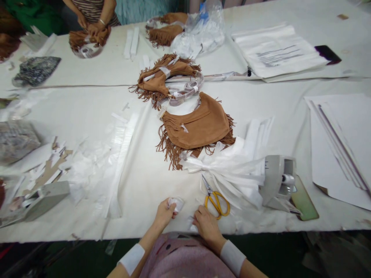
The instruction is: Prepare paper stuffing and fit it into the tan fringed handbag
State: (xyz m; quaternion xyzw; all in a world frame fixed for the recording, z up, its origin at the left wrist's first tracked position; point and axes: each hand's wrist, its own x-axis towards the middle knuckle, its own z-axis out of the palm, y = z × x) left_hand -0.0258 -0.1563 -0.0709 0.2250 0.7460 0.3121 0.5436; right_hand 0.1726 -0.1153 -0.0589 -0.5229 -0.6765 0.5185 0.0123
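Two white scraps point(177, 203) point(192, 224) sit between the hands point(164, 213) point(206, 224), one pinched in each.

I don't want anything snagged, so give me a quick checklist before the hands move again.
1. Left hand gripping the white wad: ok.
2. Right hand gripping the white scrap: cannot tell; its fingers are at it.
3. Scissors well away from the right hand: not ok, handles close beside it.
4. Scissor tips off the nearest bag: ok, apart.
5. Tape loaded in the dispenser: cannot tell.
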